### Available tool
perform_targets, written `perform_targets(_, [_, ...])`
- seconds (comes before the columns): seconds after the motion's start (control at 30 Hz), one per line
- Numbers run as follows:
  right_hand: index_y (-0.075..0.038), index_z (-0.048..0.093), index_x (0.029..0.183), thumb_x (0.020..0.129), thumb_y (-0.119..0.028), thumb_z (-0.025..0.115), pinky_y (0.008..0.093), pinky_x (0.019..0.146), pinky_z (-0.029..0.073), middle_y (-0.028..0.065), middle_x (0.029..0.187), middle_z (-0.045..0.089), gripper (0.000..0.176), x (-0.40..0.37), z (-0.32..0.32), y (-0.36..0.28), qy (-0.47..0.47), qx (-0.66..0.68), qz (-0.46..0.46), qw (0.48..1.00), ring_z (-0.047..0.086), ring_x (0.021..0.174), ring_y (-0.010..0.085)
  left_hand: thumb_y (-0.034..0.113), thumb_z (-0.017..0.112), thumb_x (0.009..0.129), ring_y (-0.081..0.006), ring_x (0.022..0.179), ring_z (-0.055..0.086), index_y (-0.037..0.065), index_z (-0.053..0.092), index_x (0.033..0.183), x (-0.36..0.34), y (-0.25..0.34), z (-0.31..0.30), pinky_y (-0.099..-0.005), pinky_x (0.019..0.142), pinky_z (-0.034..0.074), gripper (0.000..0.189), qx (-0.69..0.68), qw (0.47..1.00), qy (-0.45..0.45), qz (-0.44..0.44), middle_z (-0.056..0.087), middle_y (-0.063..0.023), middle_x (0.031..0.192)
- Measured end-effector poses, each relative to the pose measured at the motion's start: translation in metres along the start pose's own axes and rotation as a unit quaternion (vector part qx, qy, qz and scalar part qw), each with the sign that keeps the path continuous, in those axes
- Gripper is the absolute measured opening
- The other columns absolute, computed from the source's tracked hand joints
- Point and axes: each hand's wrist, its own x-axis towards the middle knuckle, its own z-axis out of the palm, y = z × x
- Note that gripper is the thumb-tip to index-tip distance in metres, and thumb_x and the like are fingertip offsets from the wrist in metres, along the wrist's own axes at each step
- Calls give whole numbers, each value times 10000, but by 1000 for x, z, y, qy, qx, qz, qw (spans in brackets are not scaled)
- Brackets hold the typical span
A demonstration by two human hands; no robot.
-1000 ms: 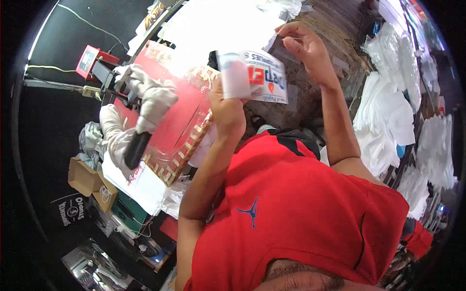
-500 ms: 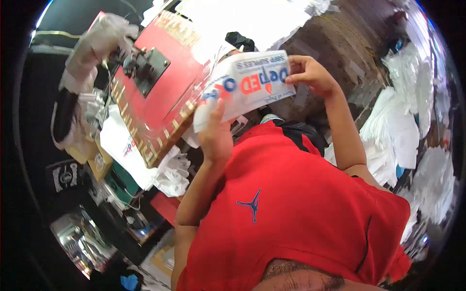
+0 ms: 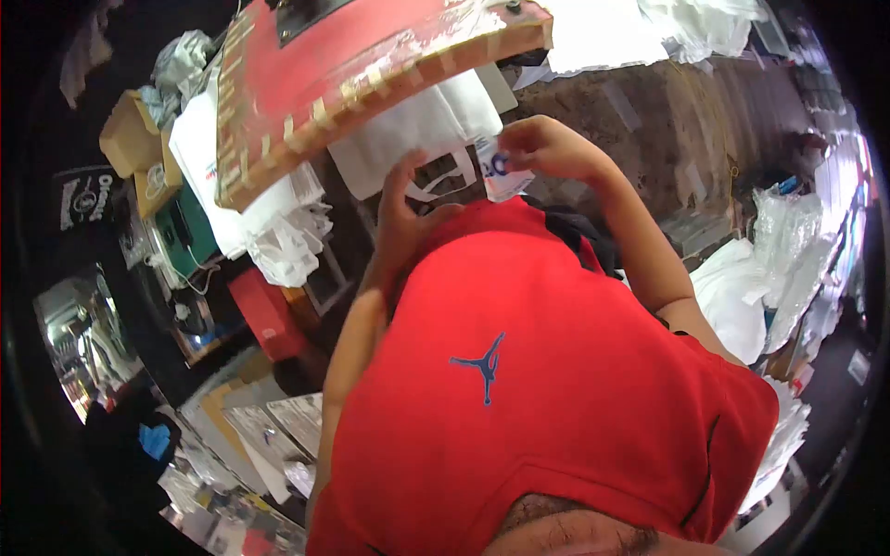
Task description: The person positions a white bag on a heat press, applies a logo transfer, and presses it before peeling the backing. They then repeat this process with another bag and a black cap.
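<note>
My right hand (image 3: 549,150) pinches a white piece printed with blue lettering (image 3: 503,171), which hangs below its fingers close to my red shirt. Most of that piece is out of sight. Left of it, my left hand (image 3: 408,208) has its thumb and index finger spread, with nothing between them. Just past those fingers lies a plain white bag (image 3: 399,134) with a looped handle (image 3: 450,178). A red screen-printing frame (image 3: 371,56), its wooden edge covered in strips of tape, overhangs the far side of the bag.
White printed sheets or bags (image 3: 199,157) stick out left of the frame, near an open cardboard box (image 3: 144,139). A stained brown work surface (image 3: 640,130) extends to the right. White bags and clear plastic (image 3: 742,287) are piled at far right. A red box (image 3: 264,310) stands lower left.
The printed white piece has come down toward my body, now only in my right hand. My left hand has let go of it. The view has shifted, with the frame higher.
</note>
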Motion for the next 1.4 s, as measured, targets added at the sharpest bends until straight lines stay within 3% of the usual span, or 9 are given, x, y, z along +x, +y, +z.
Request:
perform_targets(0.1, [15, 670, 1069, 840, -5, 713, 276, 830, 514, 46, 925, 707, 234, 11, 20, -29, -137, -74, -57, 986, 649, 900, 108, 235, 925, 684, -197, 1028, 655, 24, 524, 1371, 34, 0, -3, -348, 941, 503, 824, 72, 986, -37, 146, 648, -86, 1216])
perform_targets(0.17, [10, 673, 1067, 848, -17, 716, 275, 838, 510, 44, 934, 708, 224, 15, 21, -34, -94, -5, -42, 995, 647, 907, 105, 311, 937, 622, -201, 893, 658, 19, 672, 1048, 47, -10, -17, -360, 843, 514, 581, -38, 976, -211, -39, 697, -96, 974])
perform_targets(0.3, [11, 691, 1052, 860, -66, 736, 280, 858, 502, 48, 967, 714, 212, 25, 2, -12, 32, 33, -35, 998, 643, 915, 112, 237, 906, 694, -173, 868, 657, 11, 672, 1036, 42, -70, -40, -336, 824, 519, 472, -56, 977, -205, -32, 703, -64, 886])
perform_targets(0.37, [13, 707, 1049, 847, -63, 744, 283, 832, 512, 55, 979, 721, 219, 34, -4, 8, 91, 62, -27, 994, 653, 879, 126, 46, 783, 810, -151, 978, 665, -14, 651, 1091, 31, -90, -54, -298, 849, 532, 316, -198, 940, -214, -177, 710, -63, 1049])
perform_targets(0.6, [0, 715, 1044, 836, -66, 754, 237, 695, 490, 49, 856, 724, 222, 69, 7, 48, 175, 60, 36, 982, 650, 757, 88, -3, 737, 836, -157, 926, 688, -35, 629, 1167, 41, -104, -71, -293, 871, 546, 350, -185, 953, 29, -238, 711, -102, 1079])
perform_targets(0.97, [-65, 757, 1045, 800, -214, 722, 362, 822, 564, 166, 963, 752, 288, 231, -10, 15, 317, -198, -31, 927, 733, 893, 285, 76, 746, 873, -265, 1183, 599, 1, 573, 1286, 180, -165, -91, -367, 972, 505, 454, 19, 948, 319, -2, 596, -181, 1301])
perform_targets(1.13, [-74, 764, 1026, 782, -240, 714, 365, 849, 557, 174, 964, 750, 299, 241, -14, 18, 335, -219, -9, 917, 725, 924, 318, 176, 779, 805, -438, 1395, 351, 16, 521, 1347, 136, -145, -52, -522, 1168, 282, 621, 258, 945, 140, 147, 415, -263, 1486])
perform_targets(1.2, [-42, 743, 1065, 800, -218, 730, 313, 750, 558, 115, 933, 765, 318, 241, -15, 24, 329, -221, -22, 918, 722, 812, 189, 306, 743, 853, -451, 1421, 310, 15, 472, 1424, 119, -135, -27, -544, 1189, 240, 696, 297, 939, 91, 150, 309, -265, 1566])
perform_targets(1.4, [-22, 747, 1044, 779, -196, 711, 362, 826, 558, 180, 958, 751, 319, 242, -13, 14, 320, -202, 0, 926, 732, 883, 298, 517, 641, 898, -466, 1462, 239, 27, 386, 1504, 103, -115, 4, -581, 1196, 182, 820, 349, 930, 85, 81, 255, -250, 1601])
